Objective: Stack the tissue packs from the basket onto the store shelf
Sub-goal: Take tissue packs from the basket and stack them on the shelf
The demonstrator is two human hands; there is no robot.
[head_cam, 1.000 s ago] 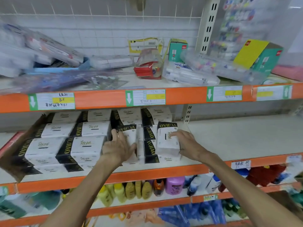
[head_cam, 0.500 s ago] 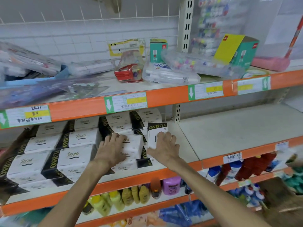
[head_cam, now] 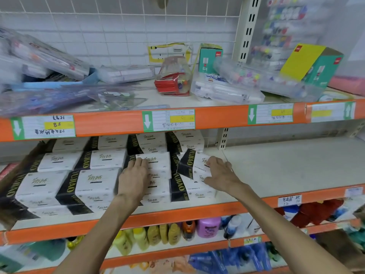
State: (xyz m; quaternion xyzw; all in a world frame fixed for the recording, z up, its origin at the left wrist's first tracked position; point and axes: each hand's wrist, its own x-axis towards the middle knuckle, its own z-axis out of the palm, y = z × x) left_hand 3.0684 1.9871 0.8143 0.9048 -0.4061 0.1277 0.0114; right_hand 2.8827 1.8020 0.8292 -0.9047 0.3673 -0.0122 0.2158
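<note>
White and black tissue packs (head_cam: 94, 180) fill the left part of the middle store shelf (head_cam: 276, 169) in several stacked rows. My left hand (head_cam: 136, 178) lies flat on the front stack of packs (head_cam: 158, 165), fingers spread. My right hand (head_cam: 221, 173) holds a tilted tissue pack (head_cam: 191, 163) on top of the rightmost stack (head_cam: 193, 190). The basket is not in view.
The upper shelf (head_cam: 217, 115) holds stationery boxes (head_cam: 312, 64) and clear plastic cases (head_cam: 227, 89). Below, bottles (head_cam: 207, 227) and refill bags line the lower shelves. An open cardboard flap (head_cam: 17, 175) stands at the left of the packs. The right half of the middle shelf is bare board.
The pack under my right hand has tipped from upright to a slant on the rightmost stack. My left hand stays pressed on the neighbouring stack. The camera shifted slightly.
</note>
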